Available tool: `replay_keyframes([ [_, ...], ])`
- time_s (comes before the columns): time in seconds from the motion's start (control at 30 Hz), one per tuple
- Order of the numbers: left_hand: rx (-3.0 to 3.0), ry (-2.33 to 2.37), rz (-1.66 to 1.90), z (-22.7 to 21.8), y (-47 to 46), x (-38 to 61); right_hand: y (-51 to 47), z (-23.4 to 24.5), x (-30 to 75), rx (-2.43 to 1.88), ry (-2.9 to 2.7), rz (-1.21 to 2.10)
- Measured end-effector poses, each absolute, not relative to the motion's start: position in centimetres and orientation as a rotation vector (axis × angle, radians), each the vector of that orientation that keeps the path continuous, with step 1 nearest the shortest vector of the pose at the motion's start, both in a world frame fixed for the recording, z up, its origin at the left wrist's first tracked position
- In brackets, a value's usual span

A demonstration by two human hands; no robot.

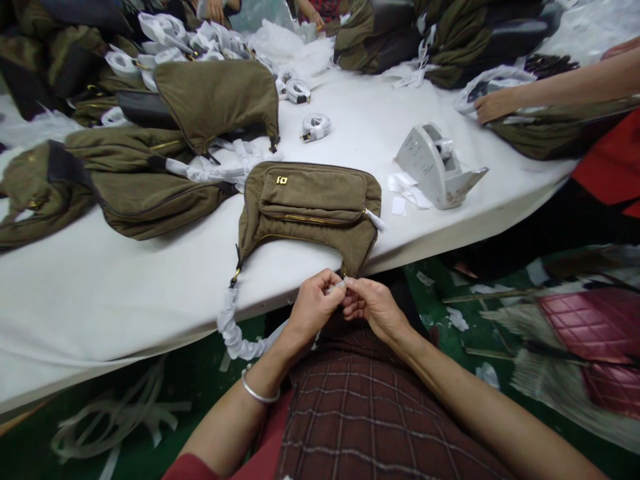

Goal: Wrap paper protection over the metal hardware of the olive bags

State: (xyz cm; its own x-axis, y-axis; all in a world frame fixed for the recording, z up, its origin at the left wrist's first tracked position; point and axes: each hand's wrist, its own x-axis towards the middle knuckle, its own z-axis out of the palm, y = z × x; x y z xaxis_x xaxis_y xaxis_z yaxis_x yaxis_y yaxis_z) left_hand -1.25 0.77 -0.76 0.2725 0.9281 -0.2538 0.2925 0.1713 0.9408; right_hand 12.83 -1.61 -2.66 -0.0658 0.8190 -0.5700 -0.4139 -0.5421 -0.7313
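At the near edge of the white-covered table, an olive bag lies flat with its gold emblem and zipped pocket facing up, its lower right corner reaching to the edge just above the person's hands. From a gold clip at its lower left, a white-wrapped strap hangs off the table and curves toward the lap; part of it passes out of sight behind the left forearm, so its far end cannot be followed. The left hand has thumb and fingers drawn together on a small pale piece, mostly covered by the fingertips; whether it belongs to the strap is hard to tell. The right hand meets it there, thumb and forefinger pinched narrowly on the same piece, the other fingers curled beneath. Below is a checked apron, cut off by the frame. Right of the bag stand a grey tape dispenser and loose white slips; behind lie a coiled strap and more olive bags, partly overlapping. At far right, a co-worker's hand touches another bag, the body cropped away.
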Motion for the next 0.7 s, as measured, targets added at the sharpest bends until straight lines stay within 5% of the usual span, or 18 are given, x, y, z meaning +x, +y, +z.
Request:
replay_keyframes([
  [0.17,1.579,1.340,0.708,-0.5,0.5,-1.5,-1.4,-3.1,13.0,-1.296,-0.469,1.790],
  [0.37,1.123,1.221,0.689,-1.1,1.0,-1.9,-1.9,-2.9,13.7,-1.174,-0.481,1.948],
  [0.7,0.826,1.178,0.699,-1.7,0.2,-1.8,-2.4,-3.7,12.0,-1.375,-0.643,1.646],
])
